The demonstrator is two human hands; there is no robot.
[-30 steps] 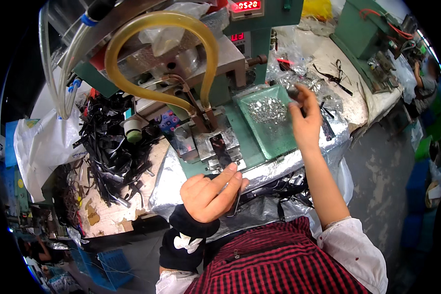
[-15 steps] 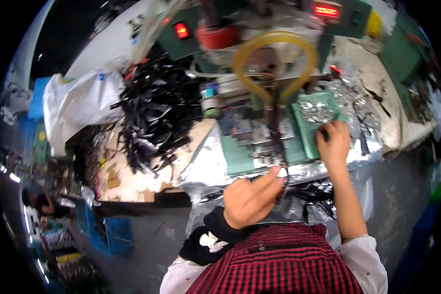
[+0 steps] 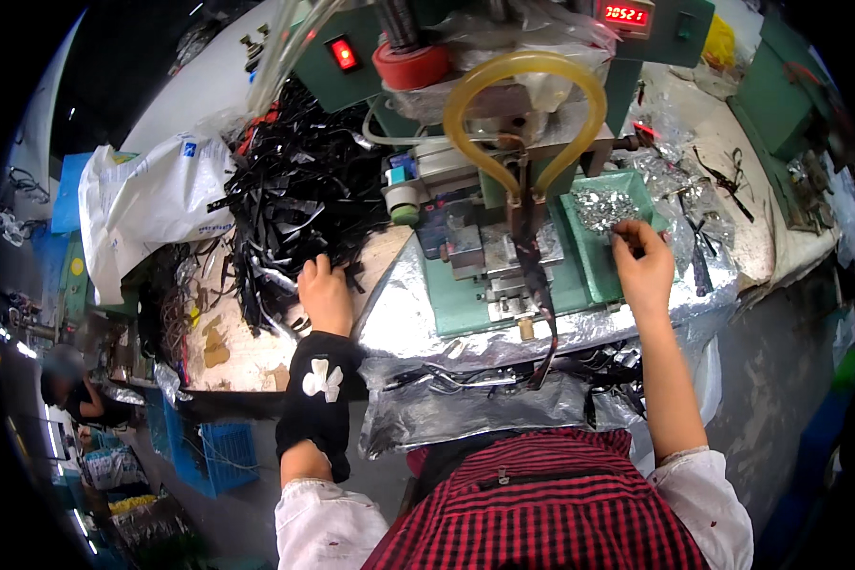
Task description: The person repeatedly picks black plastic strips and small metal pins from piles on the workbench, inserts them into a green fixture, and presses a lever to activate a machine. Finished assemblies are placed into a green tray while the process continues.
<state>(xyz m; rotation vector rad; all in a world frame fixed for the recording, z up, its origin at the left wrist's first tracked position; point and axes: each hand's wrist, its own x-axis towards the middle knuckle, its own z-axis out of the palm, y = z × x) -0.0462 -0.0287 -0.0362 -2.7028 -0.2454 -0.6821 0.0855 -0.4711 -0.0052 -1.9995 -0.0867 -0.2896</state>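
My left hand [image 3: 327, 296], in a black wrist sleeve [image 3: 306, 399] with a white flower shape, reaches to the near edge of a heap of black strips [image 3: 299, 190]. Its fingers stretch forward and touch the strips; no hold on one shows. At the right, my right hand [image 3: 648, 269] is over the green tray [image 3: 591, 258], fingertips curled into a pinch beside the small silvery metal pieces [image 3: 602, 207]. What the pinch holds, if anything, is too small to tell. Between my hands stands a press machine [image 3: 503, 242], with a dark strip [image 3: 540, 313] hanging down its front.
A yellow looped tube [image 3: 527, 66] arches over the press. White plastic bag [image 3: 152, 204] lies left of the strips. Foil [image 3: 389, 318] covers the bench edge, with more strips on a plastic sheet [image 3: 484, 404] below. A blue crate [image 3: 228, 456] stands on the floor.
My left hand has moved left from the press front to the heap of black strips. My right hand has stayed at the green tray, shifting only slightly.
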